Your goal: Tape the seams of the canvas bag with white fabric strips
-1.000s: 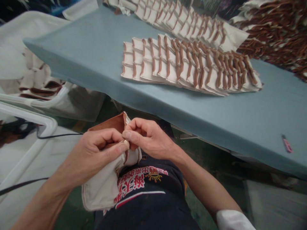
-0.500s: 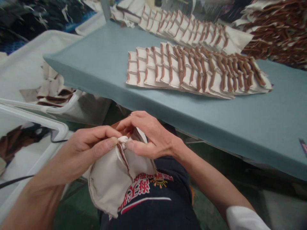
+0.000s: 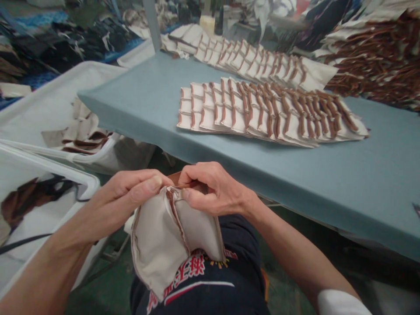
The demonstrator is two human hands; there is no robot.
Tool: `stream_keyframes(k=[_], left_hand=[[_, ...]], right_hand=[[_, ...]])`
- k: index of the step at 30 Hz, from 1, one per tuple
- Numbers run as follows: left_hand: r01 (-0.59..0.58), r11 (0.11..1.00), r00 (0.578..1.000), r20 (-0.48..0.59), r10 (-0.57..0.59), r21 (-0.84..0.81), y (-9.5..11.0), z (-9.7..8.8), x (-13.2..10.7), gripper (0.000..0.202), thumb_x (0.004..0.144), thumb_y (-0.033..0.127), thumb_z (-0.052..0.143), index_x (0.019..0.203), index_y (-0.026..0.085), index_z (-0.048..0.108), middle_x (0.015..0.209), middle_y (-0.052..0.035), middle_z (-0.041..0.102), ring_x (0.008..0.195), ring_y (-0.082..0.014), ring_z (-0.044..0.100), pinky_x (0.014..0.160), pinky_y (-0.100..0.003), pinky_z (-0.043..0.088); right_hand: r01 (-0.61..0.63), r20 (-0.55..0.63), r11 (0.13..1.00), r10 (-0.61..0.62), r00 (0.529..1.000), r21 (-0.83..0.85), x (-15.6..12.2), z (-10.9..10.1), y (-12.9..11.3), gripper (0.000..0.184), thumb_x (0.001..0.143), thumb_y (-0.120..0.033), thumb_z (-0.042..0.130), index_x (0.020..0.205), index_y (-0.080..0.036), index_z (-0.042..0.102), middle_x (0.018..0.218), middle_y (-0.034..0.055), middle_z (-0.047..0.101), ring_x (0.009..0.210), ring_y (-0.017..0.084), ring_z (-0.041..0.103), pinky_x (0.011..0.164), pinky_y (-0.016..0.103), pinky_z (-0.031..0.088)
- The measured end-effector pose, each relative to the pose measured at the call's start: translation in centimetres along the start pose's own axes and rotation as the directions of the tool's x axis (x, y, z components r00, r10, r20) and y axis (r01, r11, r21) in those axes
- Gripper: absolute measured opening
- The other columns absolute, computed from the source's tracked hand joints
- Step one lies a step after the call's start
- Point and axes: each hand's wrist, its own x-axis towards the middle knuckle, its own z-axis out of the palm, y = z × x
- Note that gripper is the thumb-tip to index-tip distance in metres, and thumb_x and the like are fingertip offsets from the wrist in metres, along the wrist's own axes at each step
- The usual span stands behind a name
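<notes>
Between my hands hangs a sewn cream fabric piece with brown seam edges, its lower part over my dark printed apron. My left hand pinches its top edge beside the middle seam, thumb on the near side. Just right of that seam, my right hand grips the same edge between thumb and curled fingers. Brown material shows behind the edge between both hands. The fingertips on the far side are hidden.
On the blue-grey table lies an overlapping row of cream-and-brown pieces, with another row behind. A tall brown-and-cream stack stands back right. White bins holding fabric pieces are at left.
My right fingers have drawn closer to the top edge, and the seam there now lies spread wider, showing more brown. The table and its rows appear lower in view.
</notes>
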Motion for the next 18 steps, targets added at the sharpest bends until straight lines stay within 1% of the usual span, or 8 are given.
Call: stream_keyframes(k=[2, 4, 6, 8, 11, 13, 15, 18], left_hand=[[-0.012, 1.0, 0.998, 0.054, 0.011, 0.018, 0.8, 0.1, 0.5, 0.037, 0.105, 0.051, 0.065, 0.1, 0.019, 0.085, 0.092, -0.0035, 0.086, 0.08, -0.0198, 0.076, 0.067, -0.021, 0.056], [-0.049, 0.997, 0.996, 0.074, 0.044, 0.063, 1.6, 0.2, 1.1, 0.032, 0.101, 0.048, 0.069, 0.095, 0.021, 0.085, 0.083, -0.0013, 0.082, 0.072, -0.0177, 0.071, 0.062, -0.02, 0.052], [-0.102, 0.983, 0.993, 0.082, 0.09, 0.154, 2.3, 0.4, 1.8, 0.032, 0.099, 0.044, 0.067, 0.082, 0.021, 0.081, 0.069, 0.0018, 0.072, 0.063, -0.0147, 0.062, 0.056, -0.02, 0.045], [-0.155, 0.964, 0.986, 0.091, 0.139, 0.216, 2.8, 0.5, 2.3, 0.035, 0.099, 0.04, 0.064, 0.071, 0.021, 0.072, 0.06, 0.0047, 0.058, 0.057, -0.0123, 0.051, 0.052, -0.02, 0.037], [-0.183, 0.965, 0.981, 0.103, 0.166, 0.186, 3.4, 0.8, 3.1, 0.035, 0.098, 0.037, 0.062, 0.067, 0.02, 0.063, 0.06, 0.006, 0.05, 0.057, -0.0112, 0.044, 0.052, -0.021, 0.034], [-0.153, 0.981, 0.983, 0.119, 0.139, 0.122, 3.6, 0.8, 3.8, 0.037, 0.096, 0.038, 0.062, 0.064, 0.021, 0.059, 0.06, 0.0061, 0.045, 0.057, -0.0109, 0.04, 0.052, -0.021, 0.031], [-0.082, 0.996, 0.983, 0.167, 0.074, 0.039, 3.6, 0.8, 4.6, 0.038, 0.093, 0.043, 0.065, 0.063, 0.02, 0.059, 0.06, 0.0059, 0.043, 0.057, -0.0106, 0.038, 0.051, -0.02, 0.03], [0.034, 0.996, 0.965, 0.261, -0.013, -0.078, 3.4, 0.5, 5.6, 0.038, 0.088, 0.051, 0.075, 0.069, 0.019, 0.069, 0.063, 0.004, 0.053, 0.058, -0.0113, 0.045, 0.052, -0.019, 0.036]], right_hand=[[-0.023, 0.008, 0.999, 0.023, 1.0, 0.048, -0.1, -0.2, -0.3, 0.006, 0.083, -0.025, 0.055, 0.078, -0.024, 0.052, 0.068, -0.0075, 0.048, 0.06, 0.011, 0.04, 0.062, 0.028, 0.031], [-0.049, 0.024, 0.995, 0.047, 0.999, 0.089, -0.2, -0.5, -0.5, 0.008, 0.083, -0.025, 0.055, 0.077, -0.024, 0.05, 0.067, -0.0081, 0.046, 0.06, 0.011, 0.038, 0.062, 0.027, 0.03], [-0.087, 0.037, 0.991, 0.084, 0.996, 0.097, -0.1, -0.8, -0.6, 0.009, 0.084, -0.027, 0.055, 0.077, -0.024, 0.049, 0.067, -0.0078, 0.044, 0.062, 0.012, 0.038, 0.063, 0.028, 0.03], [-0.143, 0.059, 0.985, 0.138, 0.989, 0.1, 0.0, -1.2, -0.5, 0.012, 0.087, -0.03, 0.055, 0.078, -0.024, 0.051, 0.068, -0.0065, 0.045, 0.064, 0.014, 0.039, 0.064, 0.029, 0.029], [-0.196, 0.101, 0.967, 0.181, 0.978, 0.16, 0.1, -1.8, 0.1, 0.018, 0.093, -0.036, 0.053, 0.08, -0.024, 0.054, 0.075, -0.0034, 0.05, 0.072, 0.016, 0.044, 0.068, 0.031, 0.033], [-0.204, 0.113, 0.962, 0.186, 0.976, 0.183, 0.2, -2.2, 0.4, 0.02, 0.094, -0.039, 0.053, 0.081, -0.024, 0.054, 0.078, -0.0025, 0.05, 0.075, 0.017, 0.045, 0.071, 0.032, 0.035], [-0.216, 0.114, 0.96, 0.198, 0.973, 0.177, 0.2, -2.4, 0.7, 0.022, 0.094, -0.042, 0.056, 0.082, -0.024, 0.055, 0.077, -0.0034, 0.048, 0.073, 0.016, 0.042, 0.068, 0.031, 0.033], [-0.229, 0.097, 0.955, 0.213, 0.972, 0.189, 0.0, -2.8, 0.4, 0.024, 0.09, -0.045, 0.062, 0.082, -0.024, 0.054, 0.072, -0.0064, 0.044, 0.066, 0.014, 0.036, 0.062, 0.029, 0.03]])
